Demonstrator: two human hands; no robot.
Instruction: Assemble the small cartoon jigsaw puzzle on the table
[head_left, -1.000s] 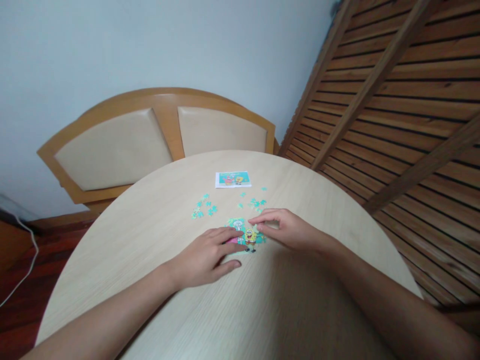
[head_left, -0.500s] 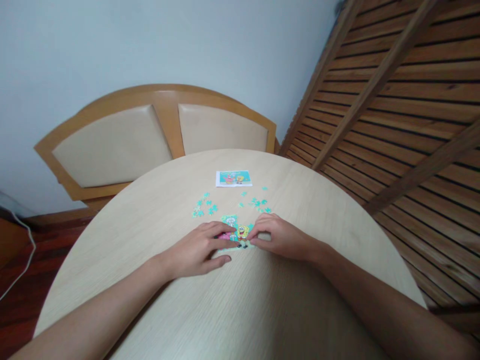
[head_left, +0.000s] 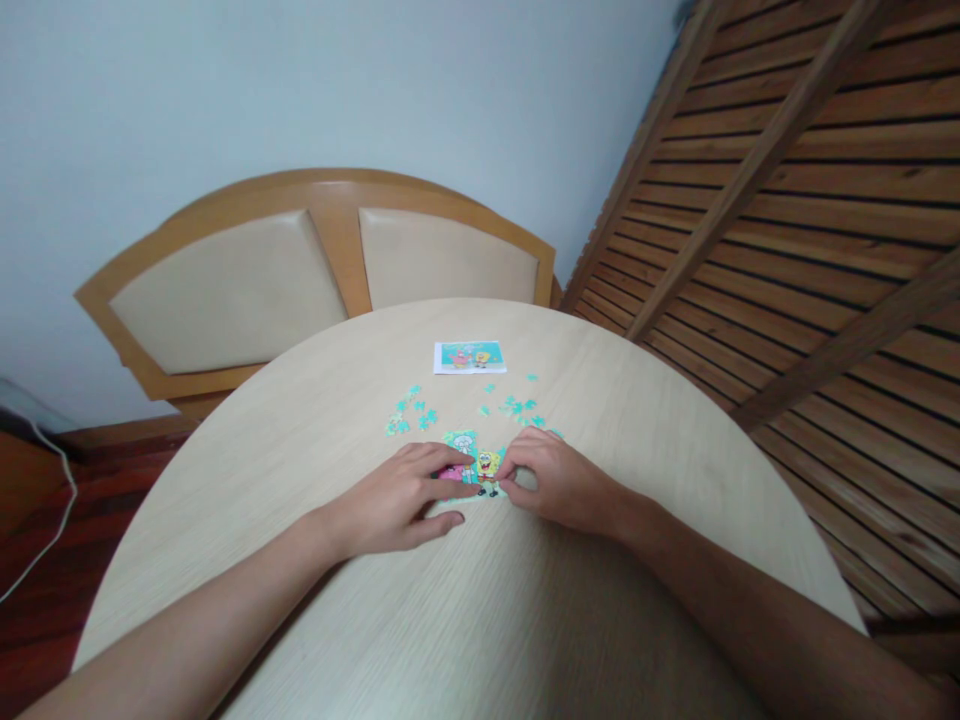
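A partly joined jigsaw puzzle point(head_left: 488, 464) lies on the table in front of me, showing cartoon figures in yellow, pink and teal. My left hand point(head_left: 412, 492) rests over its left part, fingers spread and lying flat, with the fingertips on the pieces. Part of the pink figure is covered by these fingers. At the puzzle's right edge, my right hand point(head_left: 551, 475) has thumb and forefinger pinched on a puzzle piece, which the fingers mostly hide.
Loose puzzle pieces point(head_left: 425, 418) lie in a group beyond my left hand, and several more pieces point(head_left: 516, 405) beyond my right. A picture card point(head_left: 471, 357) sits farther back on the round table point(head_left: 360, 620). Behind it stands a padded chair point(head_left: 336, 235); slatted wood point(head_left: 787, 200) rises at right.
My right hand has shifted slightly at the puzzle's right edge, its fingers still pinched. The left hand stays on the puzzle. The view has shifted a little.
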